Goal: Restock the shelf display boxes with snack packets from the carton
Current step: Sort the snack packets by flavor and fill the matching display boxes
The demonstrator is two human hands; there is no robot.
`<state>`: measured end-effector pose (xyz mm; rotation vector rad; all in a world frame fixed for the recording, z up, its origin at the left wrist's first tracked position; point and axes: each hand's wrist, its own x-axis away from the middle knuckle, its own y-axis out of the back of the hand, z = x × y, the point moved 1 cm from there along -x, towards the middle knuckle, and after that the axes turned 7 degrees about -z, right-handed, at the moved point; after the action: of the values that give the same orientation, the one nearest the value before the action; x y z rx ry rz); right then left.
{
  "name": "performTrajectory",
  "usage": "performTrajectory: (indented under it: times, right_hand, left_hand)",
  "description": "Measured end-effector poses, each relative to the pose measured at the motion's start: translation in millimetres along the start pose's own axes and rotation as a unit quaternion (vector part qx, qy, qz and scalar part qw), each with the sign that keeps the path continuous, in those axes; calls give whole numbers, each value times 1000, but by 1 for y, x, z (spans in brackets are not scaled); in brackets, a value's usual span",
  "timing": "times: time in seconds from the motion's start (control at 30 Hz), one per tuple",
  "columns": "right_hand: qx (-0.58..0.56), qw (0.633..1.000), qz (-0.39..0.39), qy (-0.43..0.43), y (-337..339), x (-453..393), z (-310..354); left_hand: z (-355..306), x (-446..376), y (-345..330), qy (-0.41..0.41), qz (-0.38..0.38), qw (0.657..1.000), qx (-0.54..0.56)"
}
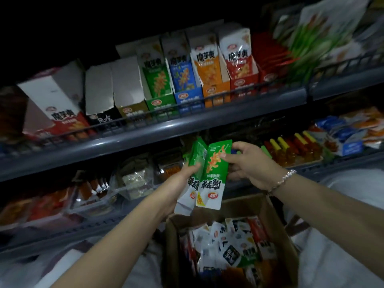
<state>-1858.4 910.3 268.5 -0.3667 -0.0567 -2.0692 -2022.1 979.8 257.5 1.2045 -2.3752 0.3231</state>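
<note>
Fingers (225,155) of both hands pinch glossy green foil packets (214,169) above the cardboard carton (278,231).

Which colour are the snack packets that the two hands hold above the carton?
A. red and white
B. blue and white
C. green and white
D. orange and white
C. The left hand and the right hand both grip green and white packets, held upside down above the open carton; they match the green display box on the upper shelf.

Both arms extended, left grip (188,170) and right grip (239,161) pinching.
</note>
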Motion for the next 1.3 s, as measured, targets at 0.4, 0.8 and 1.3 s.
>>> performTrajectory:
  times: [0.4, 0.8, 1.3]
  right_hand:
    - [-185, 977, 46, -91, 4, -15, -7]
    - [-105, 994, -27, -34, 6, -15, 2]
    - [6, 998, -44, -34, 0, -8, -1]
  left_hand:
    - [-15, -21, -18, -190, -16, 948, -255]
    - [-29, -14, -2, -277, -146, 849, -426]
    - [-32, -13, 4, -207, -211, 948, -114]
